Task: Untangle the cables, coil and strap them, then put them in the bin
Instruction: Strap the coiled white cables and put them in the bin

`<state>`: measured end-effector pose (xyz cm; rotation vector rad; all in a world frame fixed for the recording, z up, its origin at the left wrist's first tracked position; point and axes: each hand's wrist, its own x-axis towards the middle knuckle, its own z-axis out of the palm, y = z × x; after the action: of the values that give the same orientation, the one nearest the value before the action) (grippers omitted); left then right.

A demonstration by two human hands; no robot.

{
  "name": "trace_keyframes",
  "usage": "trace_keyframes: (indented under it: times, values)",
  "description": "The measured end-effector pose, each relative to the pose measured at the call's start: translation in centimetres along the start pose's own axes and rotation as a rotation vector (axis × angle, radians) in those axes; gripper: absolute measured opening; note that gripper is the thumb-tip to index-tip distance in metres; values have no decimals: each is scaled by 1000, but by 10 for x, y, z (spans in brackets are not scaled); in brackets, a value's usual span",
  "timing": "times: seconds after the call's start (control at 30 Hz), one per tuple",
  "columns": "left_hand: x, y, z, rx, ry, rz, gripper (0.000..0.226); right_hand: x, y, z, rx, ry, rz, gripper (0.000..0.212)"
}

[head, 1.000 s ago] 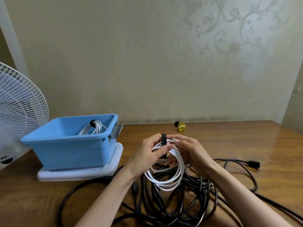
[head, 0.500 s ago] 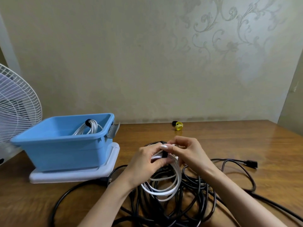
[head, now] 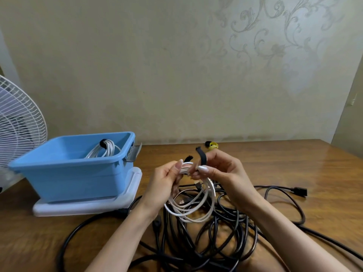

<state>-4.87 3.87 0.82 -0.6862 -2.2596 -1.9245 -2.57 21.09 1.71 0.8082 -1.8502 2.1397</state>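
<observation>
— White cable coil (head: 193,205): where is it held?

— At its top, between both sets of fingers. The strands are gripped by the curled fingers of the left hand (head: 165,181). The black strap (head: 202,157) is pinched between thumb and fingers of the right hand (head: 224,171), with both strap ends standing above the fingertips. The loops hang below the fingers.

— What is found around them?

— Tangled black cables (head: 206,242) are spread on the wooden table (head: 294,163) directly beneath the fingers; whether the hanging loops touch them cannot be told. A black plug (head: 299,191) lies well right of the fingers. The blue bin (head: 78,173) is set on a white lid (head: 88,207) left of the fingers, with a strapped white coil (head: 104,151) inside. A yellow-and-black roll (head: 212,144) lies just beyond the fingertips. A white fan (head: 17,122) is placed far left.
</observation>
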Motion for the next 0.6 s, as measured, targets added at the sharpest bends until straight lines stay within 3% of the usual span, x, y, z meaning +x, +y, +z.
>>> trace_keyframes:
  times: [0.07,0.23,0.43,0.6]
  values:
    - [-1,0,-1,-9,10,-7,44,-1,2,1,-19,-53,17,8]
    - [0,-3,-1,77,27,11,41,-3,5,3,-132,-109,20,35]
    - [0,-4,-1,34,74,25,18,-7,7,9,-239,-160,15,19]
    - [2,-5,-2,-61,133,-40,36,-8,8,10,-252,-156,29,16]
